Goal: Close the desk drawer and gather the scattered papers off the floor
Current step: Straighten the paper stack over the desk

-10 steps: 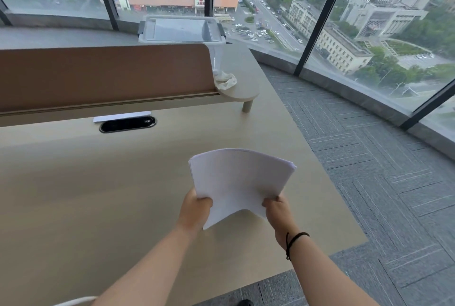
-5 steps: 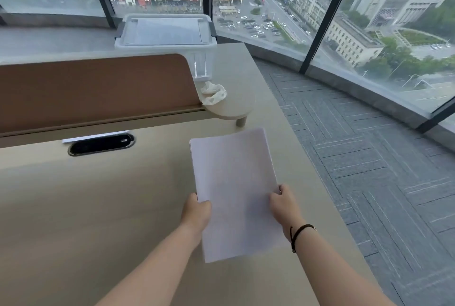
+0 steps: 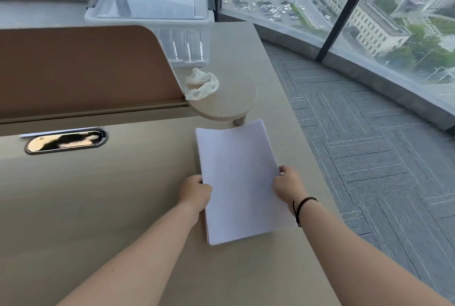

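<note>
A stack of white papers (image 3: 240, 177) lies flat on the beige desk (image 3: 98, 207), near its right edge. My left hand (image 3: 195, 191) grips the stack's left edge. At the right edge of the stack sits my right hand (image 3: 288, 186), fingers curled around it, with a black band on the wrist. The sheets look squared together. No desk drawer is in view. The grey carpet (image 3: 369, 157) to the right shows no loose papers.
A brown divider panel (image 3: 81, 69) stands across the back of the desk. Beyond it are a clear plastic lidded bin (image 3: 152, 10) and a crumpled white cloth (image 3: 203, 84) on a rounded shelf. A black cable slot (image 3: 65, 140) sits at left. Windows curve around.
The paper stack went from held up and bent to lying flat on the desk. Both hands moved forward and down with it, still holding its sides.
</note>
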### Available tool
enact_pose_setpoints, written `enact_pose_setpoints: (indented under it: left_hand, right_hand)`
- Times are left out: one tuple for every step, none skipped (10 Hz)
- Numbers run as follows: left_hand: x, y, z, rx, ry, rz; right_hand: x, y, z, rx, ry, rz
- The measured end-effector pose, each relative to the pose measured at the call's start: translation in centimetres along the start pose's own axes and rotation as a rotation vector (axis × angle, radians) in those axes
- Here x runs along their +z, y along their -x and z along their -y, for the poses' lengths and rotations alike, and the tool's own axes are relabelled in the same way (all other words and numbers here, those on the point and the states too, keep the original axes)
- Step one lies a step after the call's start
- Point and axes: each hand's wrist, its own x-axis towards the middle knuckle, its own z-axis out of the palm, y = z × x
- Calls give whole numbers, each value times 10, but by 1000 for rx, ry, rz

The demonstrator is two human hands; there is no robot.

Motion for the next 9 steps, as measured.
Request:
enact_pose_setpoints:
  left_hand:
    - [4, -2, -6, 22, -59, -45]
    - [6, -1, -6, 67, -121, -110]
    - [8, 3, -4, 65, -205, -196]
    - [10, 11, -5, 91, -296, -263]
    - [14, 15, -1, 97, -324, -274]
    - [18, 24, 4, 111, -347, -232]
    - [24, 39, 7, 121, -501, -184]
    - [28, 51, 4, 162, -704, -140]
    - [24, 58, 5, 178, -735, -132]
  right_hand:
    - [-3, -10, -5, 16, 40, 18]
    - [-7, -11, -6, -25, 8, -7]
    - [-7, -10, -8, -31, 43, -18]
    - [-7, -9, -12, -43, 60, -33]
    - [-10, -5, -14, -71, 127, -54]
    - [-12, 2, -21, -118, 245, -63]
    - [-11, 12, -29, -166, 373, -60]
    - [-15, 16, -31, -192, 429, -56]
    - [-18, 29, -28, -207, 423, -65]
